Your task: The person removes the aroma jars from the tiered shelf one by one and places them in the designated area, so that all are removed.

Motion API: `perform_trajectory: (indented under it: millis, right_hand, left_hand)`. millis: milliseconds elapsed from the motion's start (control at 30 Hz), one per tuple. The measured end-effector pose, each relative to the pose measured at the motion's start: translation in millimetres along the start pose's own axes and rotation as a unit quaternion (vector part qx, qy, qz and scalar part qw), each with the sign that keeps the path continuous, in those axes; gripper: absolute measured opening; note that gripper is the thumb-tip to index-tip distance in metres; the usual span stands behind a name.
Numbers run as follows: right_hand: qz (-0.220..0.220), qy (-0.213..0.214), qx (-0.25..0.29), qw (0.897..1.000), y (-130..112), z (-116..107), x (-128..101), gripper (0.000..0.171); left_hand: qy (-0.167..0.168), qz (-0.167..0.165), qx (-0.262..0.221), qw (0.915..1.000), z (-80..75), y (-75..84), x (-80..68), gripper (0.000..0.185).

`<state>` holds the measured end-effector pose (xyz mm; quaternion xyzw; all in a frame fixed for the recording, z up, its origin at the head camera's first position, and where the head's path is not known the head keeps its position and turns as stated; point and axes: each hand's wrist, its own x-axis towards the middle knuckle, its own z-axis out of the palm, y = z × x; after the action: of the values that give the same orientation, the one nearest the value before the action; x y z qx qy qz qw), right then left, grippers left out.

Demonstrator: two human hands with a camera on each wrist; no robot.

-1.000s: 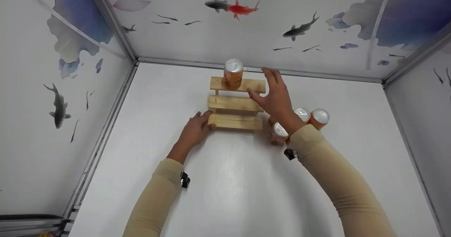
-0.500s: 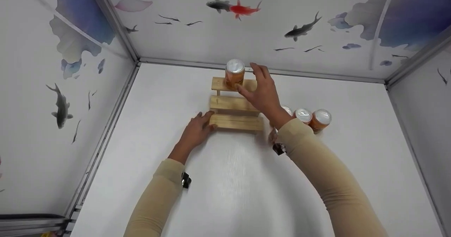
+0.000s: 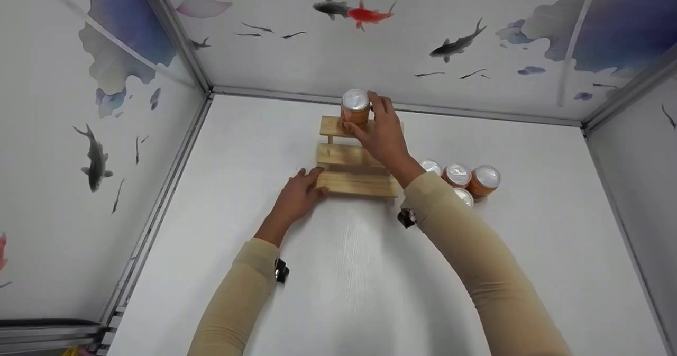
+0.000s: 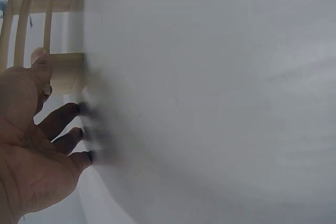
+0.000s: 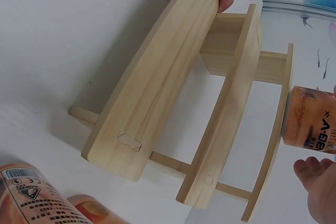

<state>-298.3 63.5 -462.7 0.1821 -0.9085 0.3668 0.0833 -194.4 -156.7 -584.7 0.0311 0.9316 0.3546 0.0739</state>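
Now | my right hand (image 3: pixel 382 134) has closed round the can (image 3: pixel 355 108) on the rack (image 3: pixel 355 183) top step, upper centre | left hand (image 3: pixel 296 197), fingers relaxed, steadies the bottom step | four cans (image 3: pixel 457 176) wait centre right.

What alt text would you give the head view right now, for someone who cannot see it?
A person's right hand grips an orange can standing on the top step of a small three-step wooden rack, while the left hand rests against the bottom step's left end. Four more cans stand on the white table to the rack's right.
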Motion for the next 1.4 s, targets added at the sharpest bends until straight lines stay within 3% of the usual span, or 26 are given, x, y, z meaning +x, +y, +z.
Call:
perform_trajectory:
  millis: [767, 1000, 1400]
  right_hand:
    - [0.025, 0.016, 0.061, 0.998, 4, 4, 7, 0.083]
    - [-0.009, 0.040, 0.073, 0.996, 11, -6, 4, 0.082]
    - [-0.066, 0.077, 0.059, 0.993, 24, -44, -12, 0.079]
  left_hand:
    - [0.005, 0.004, -0.012, 0.9999, 2.2, 3.8, 0.4, 0.060]
    - [0.008, 0.014, 0.003, 0.9999, 2.3, 0.4, 1.9, 0.062]
    - [0.004, -0.006, -0.002, 1.0000, 0.3, 1.1, -0.6, 0.062]
